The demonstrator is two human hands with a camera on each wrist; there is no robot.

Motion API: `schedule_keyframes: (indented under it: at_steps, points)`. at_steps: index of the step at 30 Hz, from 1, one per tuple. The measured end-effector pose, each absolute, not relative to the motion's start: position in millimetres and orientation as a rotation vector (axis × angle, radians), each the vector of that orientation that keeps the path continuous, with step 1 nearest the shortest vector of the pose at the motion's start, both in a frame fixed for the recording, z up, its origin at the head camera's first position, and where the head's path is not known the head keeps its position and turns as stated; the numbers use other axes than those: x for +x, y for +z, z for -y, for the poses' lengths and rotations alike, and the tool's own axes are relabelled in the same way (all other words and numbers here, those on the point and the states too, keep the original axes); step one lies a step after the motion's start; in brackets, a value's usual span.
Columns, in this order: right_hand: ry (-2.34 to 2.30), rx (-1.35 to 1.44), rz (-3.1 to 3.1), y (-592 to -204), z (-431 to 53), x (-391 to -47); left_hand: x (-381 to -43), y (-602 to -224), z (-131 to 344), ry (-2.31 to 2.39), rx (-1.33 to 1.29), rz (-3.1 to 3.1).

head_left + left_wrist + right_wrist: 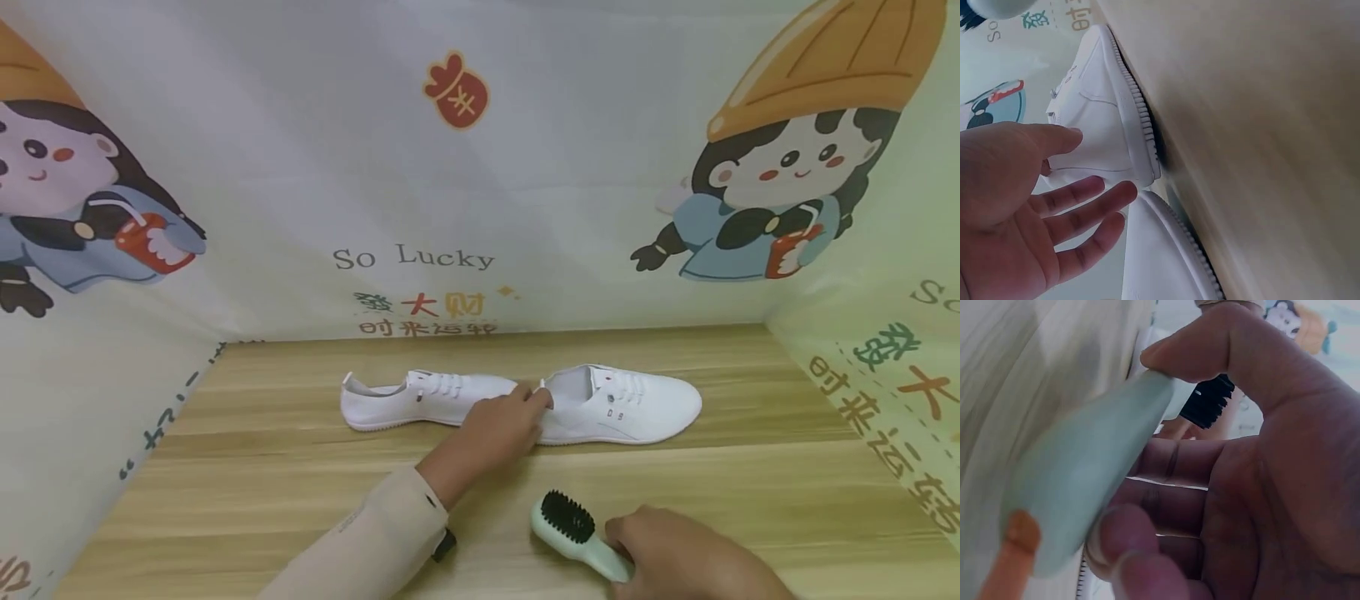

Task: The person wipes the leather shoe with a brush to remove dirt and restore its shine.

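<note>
Two white lace-up shoes lie end to end on the wooden surface, toes to the right. My left hand (pixel 498 425) pinches the heel of the right-hand shoe (pixel 663 408) between thumb and index finger; its other fingers (pixel 1079 222) are spread loosely. Part of the left-hand shoe (pixel 378 410) is covered by this hand, its toe end close behind the other's heel. Nearer the front, my right hand (pixel 678 550) grips the handle of a pale green brush (pixel 603 560), its black bristles (pixel 567 517) facing up. An orange strip (pixel 1022 531) shows at the handle's end.
The wood-grain surface (pixel 247 467) is bordered by a printed cloth backdrop (pixel 570 275) at the back and both sides. A small black object (pixel 444 546) shows beside the left sleeve (pixel 382 533).
</note>
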State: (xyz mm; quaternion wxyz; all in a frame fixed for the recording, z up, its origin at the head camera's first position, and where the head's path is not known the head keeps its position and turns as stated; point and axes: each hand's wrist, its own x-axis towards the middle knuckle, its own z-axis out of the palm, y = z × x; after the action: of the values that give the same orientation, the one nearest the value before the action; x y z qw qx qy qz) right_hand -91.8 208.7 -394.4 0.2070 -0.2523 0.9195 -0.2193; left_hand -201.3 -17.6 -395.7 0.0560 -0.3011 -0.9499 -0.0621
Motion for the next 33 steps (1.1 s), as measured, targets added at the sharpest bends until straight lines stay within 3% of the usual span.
schedule_keyframes:
  at_steps: [21, 33]
  points:
    - [-0.657, -1.042, -2.576, -396.3, -175.6, -86.4, -139.7, -399.2, 104.6, -0.195, -0.964, 2.890]
    - [-0.677, -0.982, -2.542, -380.3, -164.3, -101.5, -141.3, -393.8, 156.1, -0.974, -0.990, 3.065]
